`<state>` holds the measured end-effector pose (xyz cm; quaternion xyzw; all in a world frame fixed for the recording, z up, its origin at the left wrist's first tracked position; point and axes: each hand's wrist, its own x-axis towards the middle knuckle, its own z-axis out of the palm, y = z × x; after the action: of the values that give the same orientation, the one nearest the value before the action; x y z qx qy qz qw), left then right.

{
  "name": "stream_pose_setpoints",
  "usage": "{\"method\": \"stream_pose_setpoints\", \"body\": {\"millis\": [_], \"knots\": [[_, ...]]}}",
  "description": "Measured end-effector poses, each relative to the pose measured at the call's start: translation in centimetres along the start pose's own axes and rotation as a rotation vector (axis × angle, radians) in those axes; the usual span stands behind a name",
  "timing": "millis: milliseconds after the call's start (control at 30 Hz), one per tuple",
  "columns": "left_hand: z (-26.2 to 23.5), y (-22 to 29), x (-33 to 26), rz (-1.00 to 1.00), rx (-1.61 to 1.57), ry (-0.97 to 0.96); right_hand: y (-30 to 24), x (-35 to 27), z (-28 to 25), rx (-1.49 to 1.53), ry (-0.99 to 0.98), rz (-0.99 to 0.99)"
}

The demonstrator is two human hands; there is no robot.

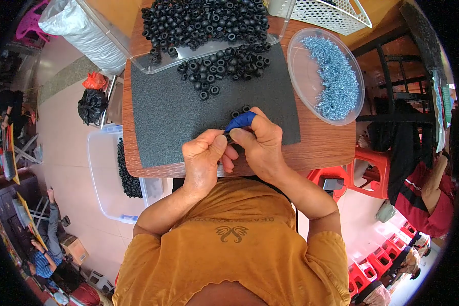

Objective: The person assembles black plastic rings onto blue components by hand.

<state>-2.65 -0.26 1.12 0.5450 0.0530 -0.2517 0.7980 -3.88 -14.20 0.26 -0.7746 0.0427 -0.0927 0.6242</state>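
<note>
My left hand (203, 155) and my right hand (264, 148) meet over the near part of a dark grey mat (173, 117). Both are closed in a pinch on one small black part (228, 136), mostly hidden by the fingertips. A blue wrap (241, 121) covers my right index finger. Just beyond the fingers lie a few round black parts with holes (246, 108). Farther up the mat a loose heap of the same parts (214, 70) spills from a clear bin (163, 66), which is piled with more of them.
On the table's right stands a round clear tray (303, 84) of small bluish, shiny pieces (336, 81). A white perforated basket (326, 15) is behind it. On the floor at left sits a clear tub (104, 173) with black parts; red stools (370, 173) stand at right. Other people are around.
</note>
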Motion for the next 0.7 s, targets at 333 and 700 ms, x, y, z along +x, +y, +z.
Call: {"method": "stream_pose_setpoints", "body": {"millis": [333,700], "knots": [[-0.3,-1.0,0.4,0.077,-0.055,0.022,-0.4,0.1,0.9,0.048,0.094,0.011],[-0.2,0.9,0.4,0.007,-0.108,0.013,-2.2,-0.8,-0.3,-0.243,0.042,-0.298]]}}
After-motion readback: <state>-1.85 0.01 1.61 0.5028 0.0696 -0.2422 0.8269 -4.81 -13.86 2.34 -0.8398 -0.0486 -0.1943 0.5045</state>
